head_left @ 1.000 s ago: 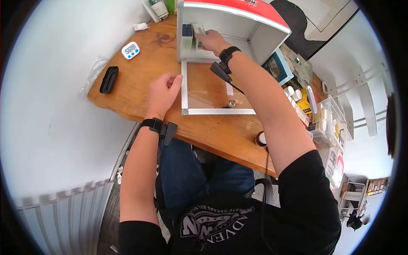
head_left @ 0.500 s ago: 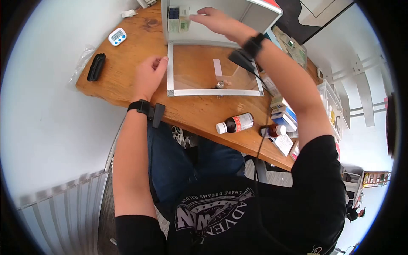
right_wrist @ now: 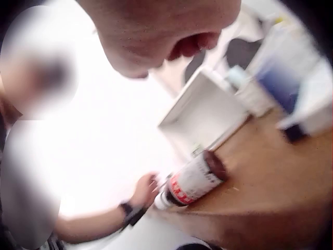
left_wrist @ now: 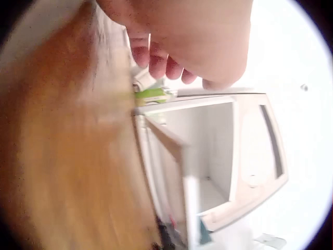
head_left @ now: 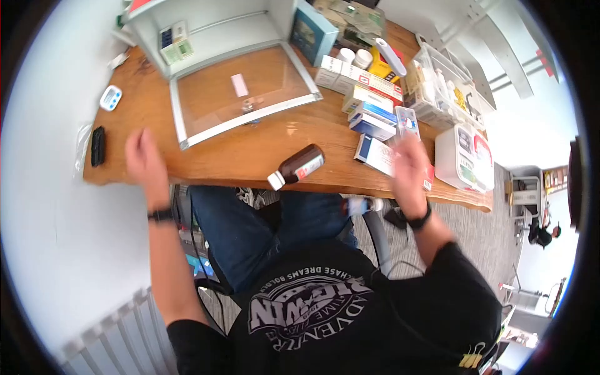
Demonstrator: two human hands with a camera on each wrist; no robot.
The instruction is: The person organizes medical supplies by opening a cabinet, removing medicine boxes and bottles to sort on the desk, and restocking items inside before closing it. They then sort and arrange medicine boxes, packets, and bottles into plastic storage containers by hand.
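Note:
My left hand [head_left: 145,156], blurred, hovers by the table's left front edge; in the left wrist view its fingers [left_wrist: 157,65] hang loosely bent around nothing. Over the boxes at the right front is my right hand [head_left: 409,165], also blurred, fingers loosely curled with nothing seen in them. Near the table's front edge a brown bottle [head_left: 303,165] with a white cap lies on its side. A second white-capped bottle [head_left: 359,206], blurred, appears just beyond that edge, beside my leg. The white cabinet [head_left: 219,28] has its clear framed door [head_left: 250,129] folded down; small boxes [head_left: 175,44] stand inside at left.
Medicine boxes [head_left: 372,119] are lined up right of the door, with a blue box [head_left: 312,34] behind. Clear plastic bins [head_left: 465,156] fill the right end. A white timer [head_left: 110,98] and a black case [head_left: 98,145] lie at left.
My right hand has left the cabinet and swung toward me to the right front. The second bottle has moved from the tabletop past the front edge. My left hand has come off the door frame.

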